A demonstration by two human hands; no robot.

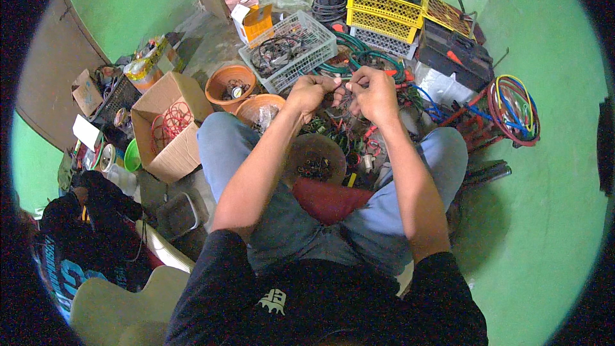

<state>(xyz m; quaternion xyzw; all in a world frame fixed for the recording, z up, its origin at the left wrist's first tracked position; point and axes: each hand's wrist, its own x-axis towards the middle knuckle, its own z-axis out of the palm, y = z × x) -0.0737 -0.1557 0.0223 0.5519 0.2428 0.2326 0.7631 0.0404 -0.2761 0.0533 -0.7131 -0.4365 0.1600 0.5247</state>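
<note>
Above a tangle of wires and cables (336,127) on the floor, both of my hands are raised close together in front of my knees. My left hand (309,96) is closed, its thumb and index finger pinched near the right one. The fingers of my right hand (373,95) are also pinched together. Something small, dark and thin shows between the hands, too small to name. Below them, between my legs, stands a round brown bowl (314,143) with small dark pieces at its bottom.
Ahead are a grey plastic crate (319,57) of cables, stacked yellow crates (384,22) and an orange bucket (216,83). A cardboard box (176,165) with red wire stands left. Coiled colored wires (522,112) stand right, by the green wall (551,218).
</note>
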